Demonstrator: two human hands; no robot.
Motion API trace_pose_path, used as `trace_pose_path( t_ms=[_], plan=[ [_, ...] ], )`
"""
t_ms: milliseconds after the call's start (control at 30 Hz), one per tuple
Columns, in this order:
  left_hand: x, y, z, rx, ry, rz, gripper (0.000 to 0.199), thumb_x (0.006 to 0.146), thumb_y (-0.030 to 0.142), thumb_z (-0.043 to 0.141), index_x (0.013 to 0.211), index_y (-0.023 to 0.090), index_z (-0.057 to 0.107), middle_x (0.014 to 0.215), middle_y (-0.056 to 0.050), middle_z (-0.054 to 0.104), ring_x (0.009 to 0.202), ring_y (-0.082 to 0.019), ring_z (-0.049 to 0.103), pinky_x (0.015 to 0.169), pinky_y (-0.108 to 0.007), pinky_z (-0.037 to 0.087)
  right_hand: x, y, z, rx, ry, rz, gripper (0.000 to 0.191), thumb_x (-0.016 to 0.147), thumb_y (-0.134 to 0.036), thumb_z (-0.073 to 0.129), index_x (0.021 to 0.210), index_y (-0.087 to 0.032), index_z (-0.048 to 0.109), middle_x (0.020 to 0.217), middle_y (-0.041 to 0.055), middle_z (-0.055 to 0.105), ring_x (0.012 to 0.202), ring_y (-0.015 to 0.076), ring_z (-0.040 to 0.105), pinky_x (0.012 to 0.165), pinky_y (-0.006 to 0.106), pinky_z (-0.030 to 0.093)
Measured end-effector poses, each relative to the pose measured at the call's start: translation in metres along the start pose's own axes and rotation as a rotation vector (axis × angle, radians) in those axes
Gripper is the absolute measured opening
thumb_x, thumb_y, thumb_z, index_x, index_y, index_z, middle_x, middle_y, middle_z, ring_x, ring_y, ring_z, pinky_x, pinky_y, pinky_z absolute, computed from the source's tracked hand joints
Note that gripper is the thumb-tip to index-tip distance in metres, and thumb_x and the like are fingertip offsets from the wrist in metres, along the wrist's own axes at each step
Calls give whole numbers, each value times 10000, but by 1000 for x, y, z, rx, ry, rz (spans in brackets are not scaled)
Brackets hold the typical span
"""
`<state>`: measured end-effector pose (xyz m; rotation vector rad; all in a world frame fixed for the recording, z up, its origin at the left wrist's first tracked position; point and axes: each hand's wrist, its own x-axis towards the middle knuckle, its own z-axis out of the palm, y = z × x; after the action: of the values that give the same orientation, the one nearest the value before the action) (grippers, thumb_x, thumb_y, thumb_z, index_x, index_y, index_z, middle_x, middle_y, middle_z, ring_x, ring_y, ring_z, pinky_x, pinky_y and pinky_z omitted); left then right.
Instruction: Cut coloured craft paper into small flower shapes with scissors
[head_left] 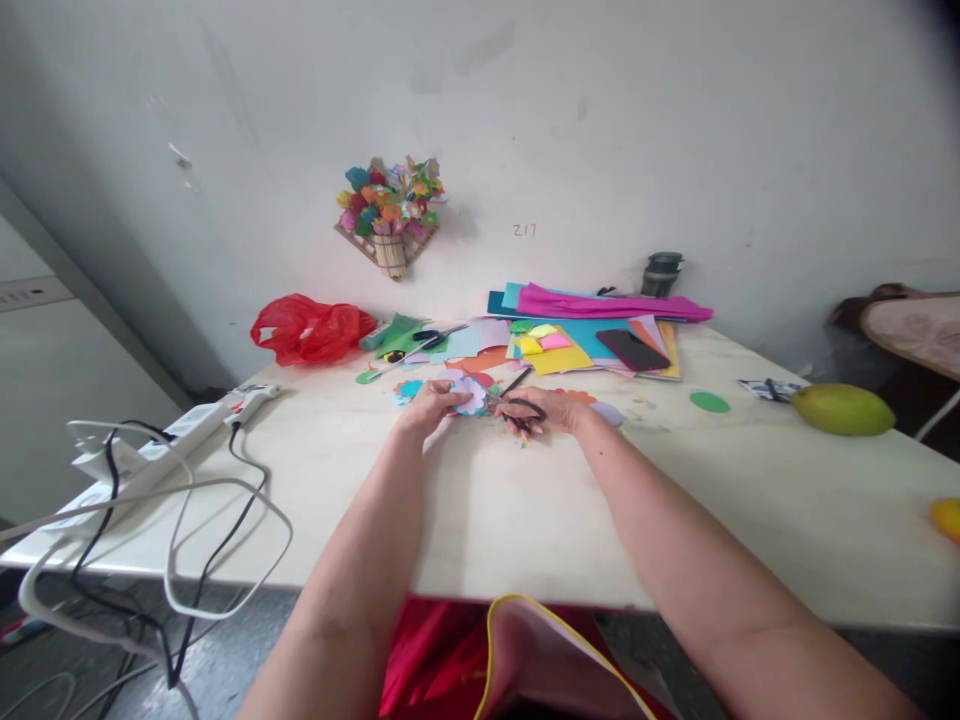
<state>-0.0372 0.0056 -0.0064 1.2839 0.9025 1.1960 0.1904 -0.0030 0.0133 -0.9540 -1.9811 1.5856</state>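
Observation:
Near the middle of the table, my left hand (pixel 431 405) pinches a pale lavender scalloped paper piece (pixel 469 396) between thumb and fingers. My right hand (pixel 536 412) is closed round the black handles of a pair of scissors (pixel 527 407), whose blades point left and reach the paper's right edge. Blue scalloped paper (pixel 408 390) lies just beyond my left hand. An orange scalloped piece (pixel 579 397) and a lavender oval (pixel 607 412) lie beside my right hand. Small paper scraps (pixel 524 442) are scattered below the scissors.
Behind my hands are coloured sheets (pixel 592 335), a dark phone (pixel 634 350), other scissors (pixel 431 339) and a red plastic bag (pixel 311 330). A power strip (pixel 150 475) with loose cables is at left. A green circle (pixel 709 401) and a green-yellow fruit (pixel 844 409) lie right.

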Motion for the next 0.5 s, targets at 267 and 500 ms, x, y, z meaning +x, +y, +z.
trace_pose_path(
  t_ms=[267, 500],
  plan=[
    [1, -1, 0, 3, -8, -5, 265, 488, 282, 855, 533, 130, 643, 535, -25, 593, 482, -101, 506, 498, -237, 351, 2, 2, 0, 13, 5, 20, 284, 780, -416, 661, 782, -141, 591, 594, 24, 660, 387, 80, 532, 317, 171, 308],
    [0, 1, 0, 14, -14, -9, 277, 486, 286, 846, 529, 127, 623, 518, -4, 574, 473, -85, 492, 490, -223, 347, 4, 6, -2, 45, -3, 37, 218, 818, -352, 589, 821, -134, 596, 588, 16, 648, 391, 74, 531, 320, 162, 303]
  ],
)
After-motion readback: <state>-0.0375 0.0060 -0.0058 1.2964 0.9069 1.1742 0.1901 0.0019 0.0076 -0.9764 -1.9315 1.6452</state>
